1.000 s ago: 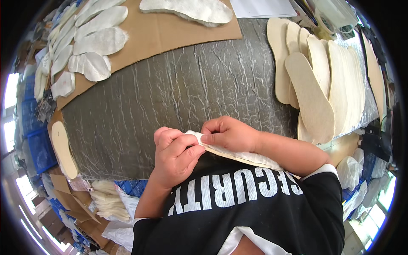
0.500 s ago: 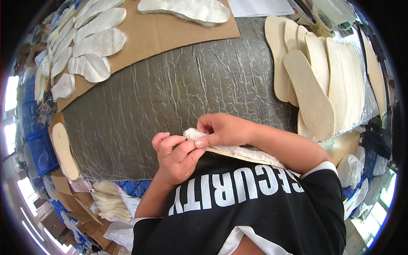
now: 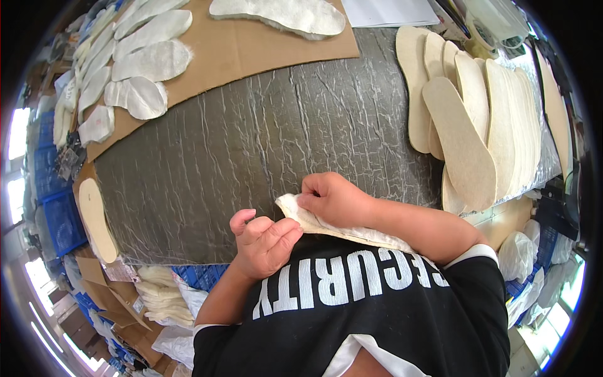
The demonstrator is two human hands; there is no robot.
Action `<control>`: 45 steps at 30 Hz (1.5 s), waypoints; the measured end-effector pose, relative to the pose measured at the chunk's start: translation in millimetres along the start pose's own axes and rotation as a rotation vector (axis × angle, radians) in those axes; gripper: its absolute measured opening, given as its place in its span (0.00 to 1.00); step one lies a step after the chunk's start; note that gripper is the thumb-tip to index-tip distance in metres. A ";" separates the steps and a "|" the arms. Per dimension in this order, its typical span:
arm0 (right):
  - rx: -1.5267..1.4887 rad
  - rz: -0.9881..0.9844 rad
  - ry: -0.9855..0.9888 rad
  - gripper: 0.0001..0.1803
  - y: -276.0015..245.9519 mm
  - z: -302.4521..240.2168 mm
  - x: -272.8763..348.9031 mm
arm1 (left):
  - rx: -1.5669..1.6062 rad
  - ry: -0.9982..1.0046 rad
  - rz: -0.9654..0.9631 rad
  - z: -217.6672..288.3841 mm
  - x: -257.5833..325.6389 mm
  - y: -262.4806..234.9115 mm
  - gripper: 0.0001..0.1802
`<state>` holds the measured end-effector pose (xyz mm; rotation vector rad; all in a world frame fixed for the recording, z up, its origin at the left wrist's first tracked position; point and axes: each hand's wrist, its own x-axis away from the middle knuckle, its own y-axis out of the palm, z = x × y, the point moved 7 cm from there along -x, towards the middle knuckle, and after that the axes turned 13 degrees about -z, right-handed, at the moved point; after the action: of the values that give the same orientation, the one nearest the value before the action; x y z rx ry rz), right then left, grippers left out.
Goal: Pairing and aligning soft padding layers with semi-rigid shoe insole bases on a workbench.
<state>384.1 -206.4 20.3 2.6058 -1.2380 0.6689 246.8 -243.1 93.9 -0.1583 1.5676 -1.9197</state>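
Note:
My right hand (image 3: 333, 198) pinches the toe end of a beige insole with a white fleecy layer (image 3: 352, 231), which lies along my forearm against my black shirt. My left hand (image 3: 265, 242) is just left of the insole's tip, fingers curled and close together, touching or nearly touching its edge. Both hands hover over the near edge of a grey crinkled work mat (image 3: 251, 144).
A fanned stack of beige insoles (image 3: 468, 107) lies at the right. White fleecy insole pieces (image 3: 138, 63) lie on brown cardboard (image 3: 251, 44) at the back left. One beige insole (image 3: 97, 217) sits at the mat's left edge. Blue crates (image 3: 53, 213) stand below.
My left hand has slid down and away from the insole's tip and curled its fingers. My right hand has kept its pinch on the toe end and shifted slightly.

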 end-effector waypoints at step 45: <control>0.011 -0.107 -0.363 0.07 5.1 -35.1 3.3 | 1.409 -0.511 -0.075 -64.7 2.7 33.9 0.14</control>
<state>370.8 -199.8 52.7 2.8655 -1.1707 0.1869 227.6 -193.2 44.1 -0.0702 -0.2756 -2.3260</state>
